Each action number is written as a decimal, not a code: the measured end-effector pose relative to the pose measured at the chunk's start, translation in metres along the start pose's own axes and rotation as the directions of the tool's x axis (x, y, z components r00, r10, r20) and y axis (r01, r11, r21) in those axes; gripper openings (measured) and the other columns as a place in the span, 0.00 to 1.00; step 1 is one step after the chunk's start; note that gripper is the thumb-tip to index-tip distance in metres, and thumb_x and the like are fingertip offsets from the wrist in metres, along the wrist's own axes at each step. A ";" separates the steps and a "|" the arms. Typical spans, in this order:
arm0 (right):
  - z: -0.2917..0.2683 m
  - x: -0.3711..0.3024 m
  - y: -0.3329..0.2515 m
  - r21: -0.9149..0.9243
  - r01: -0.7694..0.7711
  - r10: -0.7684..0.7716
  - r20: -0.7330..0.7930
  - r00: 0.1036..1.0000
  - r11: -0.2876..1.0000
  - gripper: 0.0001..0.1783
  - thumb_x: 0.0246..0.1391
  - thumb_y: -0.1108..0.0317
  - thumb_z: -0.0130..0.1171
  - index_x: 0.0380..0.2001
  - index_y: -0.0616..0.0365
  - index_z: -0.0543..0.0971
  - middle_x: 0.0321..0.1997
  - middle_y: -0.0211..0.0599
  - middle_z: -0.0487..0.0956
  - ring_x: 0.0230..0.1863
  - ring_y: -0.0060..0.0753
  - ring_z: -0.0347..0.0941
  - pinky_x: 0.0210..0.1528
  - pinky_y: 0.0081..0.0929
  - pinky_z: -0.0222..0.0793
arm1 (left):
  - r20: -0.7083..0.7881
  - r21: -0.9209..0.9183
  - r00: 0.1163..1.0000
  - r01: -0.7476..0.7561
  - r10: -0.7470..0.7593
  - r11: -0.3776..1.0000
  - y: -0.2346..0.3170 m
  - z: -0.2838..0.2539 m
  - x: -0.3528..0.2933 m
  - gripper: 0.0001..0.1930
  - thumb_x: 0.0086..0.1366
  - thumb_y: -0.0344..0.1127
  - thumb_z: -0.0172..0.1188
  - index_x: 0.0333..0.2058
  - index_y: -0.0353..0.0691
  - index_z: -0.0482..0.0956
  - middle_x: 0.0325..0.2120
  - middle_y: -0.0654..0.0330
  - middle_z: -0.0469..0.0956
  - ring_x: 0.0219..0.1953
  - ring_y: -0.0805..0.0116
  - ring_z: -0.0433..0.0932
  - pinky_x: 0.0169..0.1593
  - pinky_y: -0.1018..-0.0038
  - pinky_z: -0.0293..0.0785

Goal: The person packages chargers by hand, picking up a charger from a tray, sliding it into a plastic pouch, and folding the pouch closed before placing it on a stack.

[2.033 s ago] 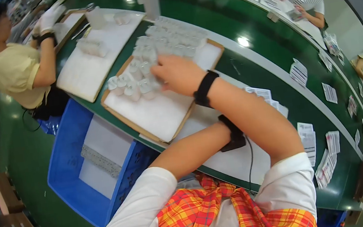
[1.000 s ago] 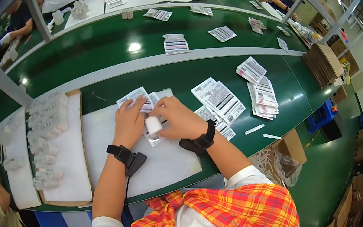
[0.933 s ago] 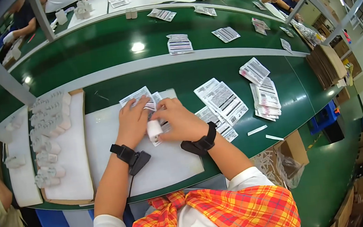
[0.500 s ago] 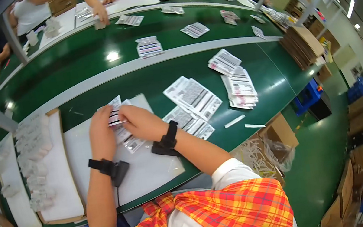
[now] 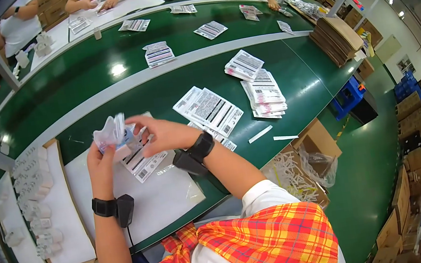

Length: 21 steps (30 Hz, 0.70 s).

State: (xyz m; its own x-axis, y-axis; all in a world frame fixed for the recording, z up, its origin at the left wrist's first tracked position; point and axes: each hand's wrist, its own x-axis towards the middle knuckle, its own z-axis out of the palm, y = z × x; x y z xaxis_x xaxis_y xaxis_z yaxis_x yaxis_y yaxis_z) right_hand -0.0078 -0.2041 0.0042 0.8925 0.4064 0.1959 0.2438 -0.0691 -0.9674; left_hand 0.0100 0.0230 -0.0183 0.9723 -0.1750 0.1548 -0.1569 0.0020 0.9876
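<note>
My left hand [image 5: 100,161] grips a printed plastic pouch [image 5: 111,134], held upright above the white work mat [image 5: 168,197], its clear mouth spread apart at the top. To the right of that pouch is my right hand [image 5: 167,133], its fingers curved and apart, with nothing visible in them; whether a fingertip touches the pouch is hard to tell. Below both hands, another printed pouch [image 5: 144,166] lies on the mat. More flat printed pouches [image 5: 213,110] rest on the green table just right of my right hand.
Trays of small white plastic parts [image 5: 36,185] stand at the left. Stacked pouches [image 5: 266,93] and white strips [image 5: 260,134] lie to the right, above a carton of strips [image 5: 296,176]. Loose pouches [image 5: 158,54] lie on the belt beyond the rail; co-workers sit across.
The pouch has come up in my left hand and its mouth now gapes. My right hand has let go, its fingers spread. Across the table a co-worker's arm has stretched toward the belt.
</note>
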 end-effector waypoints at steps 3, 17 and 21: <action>0.014 0.011 0.017 -0.069 -0.194 0.185 -0.122 0.975 0.978 0.15 0.61 0.61 0.58 0.44 0.61 0.75 0.35 0.32 0.76 0.31 0.23 0.69 0.39 0.22 0.71 | 0.007 0.039 0.992 0.128 -0.128 0.991 0.001 0.010 -0.005 0.12 0.69 0.33 0.54 0.47 0.34 0.76 0.39 0.64 0.79 0.41 0.79 0.74 0.45 0.80 0.70; -0.013 -0.010 0.013 -0.817 0.404 -0.406 0.232 0.884 0.411 0.09 0.52 0.68 0.59 0.32 0.61 0.82 0.34 0.42 0.82 0.31 0.40 0.78 0.36 0.35 0.73 | 0.470 0.637 0.876 -0.421 0.108 0.646 -0.011 -0.018 -0.008 0.15 0.59 0.29 0.58 0.46 0.46 0.80 0.43 0.62 0.80 0.46 0.56 0.73 0.50 0.62 0.65; 0.034 -0.020 -0.009 -0.802 0.169 0.022 0.222 0.975 0.572 0.08 0.44 0.71 0.60 0.31 0.57 0.82 0.39 0.43 0.80 0.37 0.48 0.76 0.42 0.41 0.72 | 0.424 0.724 0.903 -0.388 0.076 0.570 0.007 0.004 -0.019 0.16 0.56 0.27 0.59 0.45 0.49 0.81 0.47 0.67 0.78 0.51 0.56 0.69 0.53 0.58 0.60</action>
State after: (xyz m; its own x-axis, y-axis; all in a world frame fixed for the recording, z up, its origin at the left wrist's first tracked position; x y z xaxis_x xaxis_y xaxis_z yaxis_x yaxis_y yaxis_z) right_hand -0.0403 -0.1808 0.0041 0.7912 0.5967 0.1336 0.5953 -0.7018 -0.3913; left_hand -0.0098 0.0221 -0.0147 0.7922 -0.5750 0.2043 -0.5922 -0.6437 0.4847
